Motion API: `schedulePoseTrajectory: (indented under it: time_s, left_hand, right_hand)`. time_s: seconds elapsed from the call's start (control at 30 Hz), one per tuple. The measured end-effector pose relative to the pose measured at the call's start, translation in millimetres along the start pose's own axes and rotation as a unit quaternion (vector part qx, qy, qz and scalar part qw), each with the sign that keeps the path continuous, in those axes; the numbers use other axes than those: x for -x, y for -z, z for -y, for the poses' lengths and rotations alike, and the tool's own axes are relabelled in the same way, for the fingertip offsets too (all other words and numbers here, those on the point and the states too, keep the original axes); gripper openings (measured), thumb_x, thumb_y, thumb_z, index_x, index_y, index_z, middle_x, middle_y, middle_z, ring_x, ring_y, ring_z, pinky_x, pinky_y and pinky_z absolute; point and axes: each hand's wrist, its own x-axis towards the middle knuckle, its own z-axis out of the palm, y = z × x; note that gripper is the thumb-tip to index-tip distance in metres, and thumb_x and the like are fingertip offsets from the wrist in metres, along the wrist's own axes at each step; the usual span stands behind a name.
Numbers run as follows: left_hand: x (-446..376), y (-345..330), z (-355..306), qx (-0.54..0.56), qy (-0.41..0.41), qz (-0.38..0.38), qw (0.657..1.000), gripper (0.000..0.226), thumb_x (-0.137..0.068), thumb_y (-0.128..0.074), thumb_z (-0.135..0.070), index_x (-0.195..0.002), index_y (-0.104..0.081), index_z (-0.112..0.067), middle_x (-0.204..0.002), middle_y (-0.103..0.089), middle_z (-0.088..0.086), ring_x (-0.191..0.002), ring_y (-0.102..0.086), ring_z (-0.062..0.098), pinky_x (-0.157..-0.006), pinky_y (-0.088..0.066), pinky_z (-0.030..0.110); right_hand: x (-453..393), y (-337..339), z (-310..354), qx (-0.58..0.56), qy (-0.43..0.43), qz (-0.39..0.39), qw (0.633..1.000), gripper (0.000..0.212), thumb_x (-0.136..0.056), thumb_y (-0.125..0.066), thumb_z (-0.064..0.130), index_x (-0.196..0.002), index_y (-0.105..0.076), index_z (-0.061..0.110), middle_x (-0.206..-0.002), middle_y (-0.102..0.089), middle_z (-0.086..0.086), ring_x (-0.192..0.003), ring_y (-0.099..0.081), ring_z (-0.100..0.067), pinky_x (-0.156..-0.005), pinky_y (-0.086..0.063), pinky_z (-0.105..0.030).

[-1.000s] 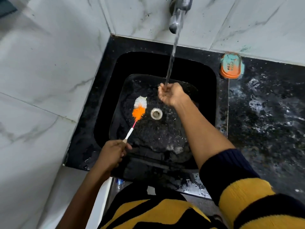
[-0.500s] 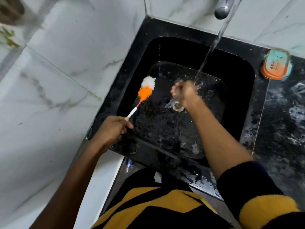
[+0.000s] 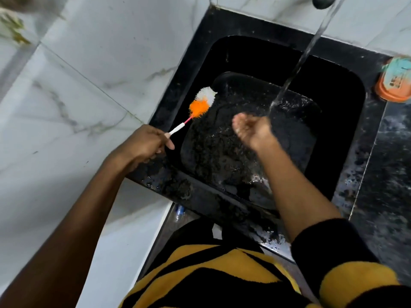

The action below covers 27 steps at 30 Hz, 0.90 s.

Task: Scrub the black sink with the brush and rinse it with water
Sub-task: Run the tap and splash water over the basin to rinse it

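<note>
Left hand (image 3: 144,144) grips orange-and-white bristle brush (image 3: 201,103) by its handle.
Right hand (image 3: 252,130), loosely cupped and holding nothing, sits beside falling tap water (image 3: 298,65), probably to splash black stone sink (image 3: 344,103).

Black speckled countertop (image 3: 387,174), wet, mottled with pale patches. Orange soap dish (image 3: 392,82) holding a teal block sits on the countertop's far edge, against the wall. White marble-veined wall tiles (image 3: 89,85) meet the countertop at its left and far sides. Clear plastic bottle (image 3: 179,213) below the countertop's near left corner, partly hidden.
</note>
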Motion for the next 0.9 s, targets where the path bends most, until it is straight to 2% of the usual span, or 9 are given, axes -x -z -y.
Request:
schedulePoseTrajectory:
  time_s: [0.1, 0.27, 0.37, 0.43, 0.5, 0.57, 0.7, 0.8, 0.9]
  left_hand:
    - [-1, 4, 2, -0.017, 0.003, 0.01, 1.0, 0.035, -0.102, -0.052, -0.026, -0.081, -0.075, -0.009, -0.049, -0.041, -0.002, -0.038, -0.031, 0.011, -0.035, -0.022, 0.016]
    - [-3, 12, 5, -0.06, -0.003, -0.003, 0.998, 0.03, -0.099, -0.057, -0.026, -0.081, -0.077, -0.012, -0.04, -0.045, -0.004, -0.04, -0.035, 0.013, -0.041, -0.026, 0.019]
    - [-4, 18, 8, -0.135, -0.032, -0.033, 0.99, 0.025, -0.096, -0.06, -0.027, -0.08, -0.078, -0.019, -0.039, -0.053, -0.005, -0.046, -0.044, 0.014, -0.054, -0.034, 0.025]
    - [-4, 20, 10, -0.188, -0.046, -0.054, 0.98, 0.021, -0.094, -0.061, -0.027, -0.082, -0.078, -0.024, -0.043, -0.058, -0.006, -0.05, -0.051, 0.013, -0.056, -0.037, 0.026]
    - [-5, 19, 10, -0.234, -0.054, -0.074, 0.968, 0.015, -0.092, -0.064, -0.031, -0.089, -0.078, -0.028, -0.048, -0.063, -0.008, -0.057, -0.057, 0.011, -0.06, -0.04, 0.027]
    - [-6, 15, 8, -0.264, -0.057, -0.092, 0.958, 0.014, -0.09, -0.066, -0.035, -0.096, -0.077, -0.031, -0.052, -0.065, -0.009, -0.064, -0.061, 0.011, -0.061, -0.042, 0.028]
    - [-7, 7, 4, -0.269, -0.068, -0.091, 0.957, 0.013, -0.089, -0.067, -0.035, -0.097, -0.077, -0.033, -0.052, -0.066, -0.009, -0.064, -0.061, 0.007, -0.061, -0.04, 0.027]
    - [-7, 4, 1, -0.271, -0.075, -0.084, 0.956, 0.012, -0.088, -0.067, -0.034, -0.095, -0.078, -0.034, -0.051, -0.065, -0.011, -0.064, -0.061, 0.007, -0.062, -0.042, 0.027]
    - [-6, 8, -1, -0.27, -0.081, -0.092, 0.955, 0.013, -0.088, -0.067, -0.033, -0.094, -0.078, -0.033, -0.051, -0.065, -0.011, -0.065, -0.063, 0.009, -0.066, -0.048, 0.028]
  right_hand:
    - [-9, -6, 48, -0.106, 0.051, -0.032, 0.993, 0.038, -0.099, -0.027, 0.012, -0.075, -0.057, 0.007, -0.063, -0.06, -0.005, -0.06, -0.058, -0.017, -0.059, -0.047, -0.024]
    - [-8, -24, 76, -0.049, 0.078, -0.028, 0.995, 0.038, -0.097, -0.021, 0.018, -0.062, -0.036, 0.017, -0.051, -0.034, 0.002, -0.043, -0.029, -0.011, -0.048, -0.02, -0.021]
    - [-11, -29, 59, 0.021, 0.072, -0.065, 0.995, 0.042, -0.1, -0.023, 0.023, -0.061, -0.036, 0.017, -0.046, -0.037, 0.002, -0.039, -0.032, -0.013, -0.043, -0.026, -0.019]
    - [-6, -36, 42, 0.066, 0.061, -0.054, 0.994, 0.039, -0.102, -0.024, 0.015, -0.068, -0.043, 0.012, -0.046, -0.051, -0.004, -0.044, -0.048, -0.017, -0.044, -0.043, -0.021]
    - [2, -45, 24, 0.165, 0.044, -0.007, 0.985, 0.031, -0.1, -0.028, 0.005, -0.086, -0.054, -0.001, -0.071, -0.067, -0.017, -0.069, -0.066, -0.027, -0.065, -0.058, -0.034]
    - [13, -52, 12, 0.255, 0.001, 0.063, 0.965, 0.03, -0.098, -0.033, 0.002, -0.107, -0.058, -0.012, -0.102, -0.068, -0.028, -0.094, -0.069, -0.036, -0.086, -0.057, -0.041]
    - [21, -56, 13, 0.263, 0.004, 0.074, 0.962, 0.029, -0.096, -0.033, -0.002, -0.104, -0.059, -0.011, -0.114, -0.063, -0.03, -0.107, -0.063, -0.039, -0.091, -0.055, -0.042]
    - [15, -40, 33, 0.203, 0.059, -0.015, 0.977, 0.027, -0.095, -0.033, -0.003, -0.097, -0.06, -0.007, -0.099, -0.066, -0.024, -0.093, -0.067, -0.032, -0.08, -0.059, -0.036]
    - [11, -21, 60, 0.029, 0.074, -0.053, 0.995, 0.031, -0.095, -0.032, 0.001, -0.08, -0.059, 0.0, -0.062, -0.063, -0.012, -0.064, -0.06, -0.02, -0.063, -0.055, -0.026]
